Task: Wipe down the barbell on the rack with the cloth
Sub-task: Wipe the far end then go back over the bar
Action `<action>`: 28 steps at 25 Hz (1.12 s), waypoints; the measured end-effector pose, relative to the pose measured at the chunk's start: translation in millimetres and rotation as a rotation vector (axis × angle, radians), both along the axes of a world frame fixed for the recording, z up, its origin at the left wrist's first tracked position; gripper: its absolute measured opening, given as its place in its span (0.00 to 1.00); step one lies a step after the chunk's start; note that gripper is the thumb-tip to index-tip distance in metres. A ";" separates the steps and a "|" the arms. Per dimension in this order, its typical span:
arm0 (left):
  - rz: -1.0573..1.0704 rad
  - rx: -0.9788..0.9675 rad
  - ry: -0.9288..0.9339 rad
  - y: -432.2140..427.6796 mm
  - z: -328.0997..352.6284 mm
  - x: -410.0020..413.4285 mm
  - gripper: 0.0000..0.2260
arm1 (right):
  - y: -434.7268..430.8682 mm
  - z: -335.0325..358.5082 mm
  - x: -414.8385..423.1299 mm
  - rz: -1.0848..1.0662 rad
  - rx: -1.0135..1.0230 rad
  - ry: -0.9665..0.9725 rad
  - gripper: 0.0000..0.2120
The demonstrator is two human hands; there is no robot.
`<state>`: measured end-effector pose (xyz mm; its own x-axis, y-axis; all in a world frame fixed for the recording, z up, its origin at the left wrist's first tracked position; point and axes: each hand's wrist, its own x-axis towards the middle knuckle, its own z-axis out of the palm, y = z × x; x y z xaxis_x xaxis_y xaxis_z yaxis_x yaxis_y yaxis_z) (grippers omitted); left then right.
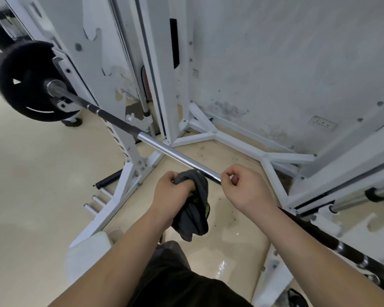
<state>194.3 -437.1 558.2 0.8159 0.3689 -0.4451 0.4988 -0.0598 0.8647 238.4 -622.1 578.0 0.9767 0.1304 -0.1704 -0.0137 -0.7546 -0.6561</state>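
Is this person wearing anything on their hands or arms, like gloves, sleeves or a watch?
No. The left hand and right hand are bare, with no gloves, watch or wristband showing. The left forearm and right forearm are uncovered to the picture's edge, so no sleeves appear. Only a dark garment shows lower down.

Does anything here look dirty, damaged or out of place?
Yes. The wall behind the rack has dark mould-like stains low down, and dark specks litter the floor under the barbell.
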 end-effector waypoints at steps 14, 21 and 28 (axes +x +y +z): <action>-0.171 0.424 -0.161 254.3 26.7 153.4 0.10 | 242.4 -1.1 135.3 -0.026 -0.101 -0.002 0.07; -0.475 1.074 -0.386 265.0 -38.2 163.7 0.23 | 290.0 -12.3 168.3 0.116 -0.183 0.109 0.09; -0.331 1.017 -0.169 360.0 -26.9 206.3 0.14 | 317.9 -16.5 179.5 0.216 -0.203 0.203 0.14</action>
